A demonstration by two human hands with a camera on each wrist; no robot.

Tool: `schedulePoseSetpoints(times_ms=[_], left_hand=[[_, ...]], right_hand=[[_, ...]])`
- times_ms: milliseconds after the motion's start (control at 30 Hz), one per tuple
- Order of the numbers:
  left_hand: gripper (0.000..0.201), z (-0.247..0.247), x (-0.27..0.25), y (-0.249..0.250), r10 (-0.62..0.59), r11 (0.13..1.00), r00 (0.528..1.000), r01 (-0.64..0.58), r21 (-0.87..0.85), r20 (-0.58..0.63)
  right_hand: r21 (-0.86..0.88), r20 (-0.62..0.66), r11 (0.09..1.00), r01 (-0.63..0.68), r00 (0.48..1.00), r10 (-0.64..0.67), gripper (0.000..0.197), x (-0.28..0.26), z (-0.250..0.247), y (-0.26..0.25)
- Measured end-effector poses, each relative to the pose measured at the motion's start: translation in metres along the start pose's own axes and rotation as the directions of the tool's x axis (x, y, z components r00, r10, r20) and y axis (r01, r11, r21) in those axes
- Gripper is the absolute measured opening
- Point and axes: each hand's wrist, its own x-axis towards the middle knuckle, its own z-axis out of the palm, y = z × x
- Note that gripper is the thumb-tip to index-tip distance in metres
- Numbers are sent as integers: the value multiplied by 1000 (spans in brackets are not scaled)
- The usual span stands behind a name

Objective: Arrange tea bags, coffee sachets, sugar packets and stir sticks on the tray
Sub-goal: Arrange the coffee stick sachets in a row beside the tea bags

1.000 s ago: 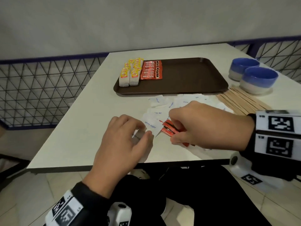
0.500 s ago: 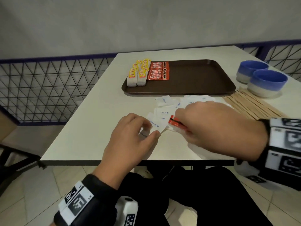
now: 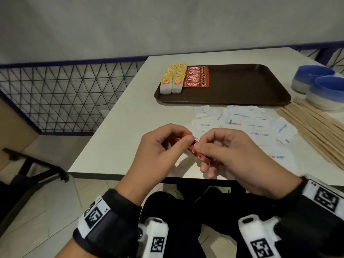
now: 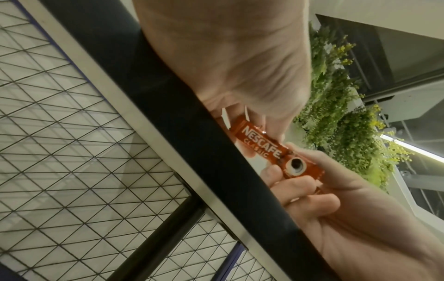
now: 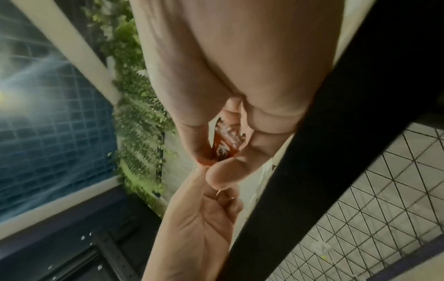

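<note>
Both hands hold a small bunch of red Nescafe coffee sachets (image 3: 195,152) just above the table's near edge. My left hand (image 3: 183,141) pinches the far end and my right hand (image 3: 202,148) grips the near end. The left wrist view shows the top sachet (image 4: 261,144) label up, with my right hand's fingers (image 4: 300,188) curled round it. In the right wrist view the sachets (image 5: 225,146) are blurred. On the brown tray (image 3: 245,86), tea bags (image 3: 172,81) and coffee sachets (image 3: 196,77) lie in rows at its left end.
White sugar packets (image 3: 242,123) lie scattered on the table between the tray and my hands. Wooden stir sticks (image 3: 314,129) lie in a fan at the right. Two blue-and-white bowls (image 3: 320,84) stand beyond them. A wire mesh fence (image 3: 65,97) runs along the left.
My right hand lifted the red sachets out of the sugar packets. My left hand left the sugar packet it was touching and took hold of the sachets' other end.
</note>
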Motion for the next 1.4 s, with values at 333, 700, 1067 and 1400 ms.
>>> schedulePoseSetpoints(times_ms=[333,700,1067,1400], left_hand=[[15,-2,4,-5,-51,993,997,44,-111,-57],[28,-12,6,-7,-136,960,990,126,-250,-24],[16,-15,4,-5,-167,955,983,142,-262,-76],[40,-14,4,0,-150,943,988,135,-304,-28]], right_hand=[[89,-96,984,152,985,-143,16,5,2,11],[220,-72,964,147,988,-134,24,3,-3,11],[446,-250,863,238,959,-135,15,3,-13,11],[181,-209,958,223,960,-184,20,0,-4,11]])
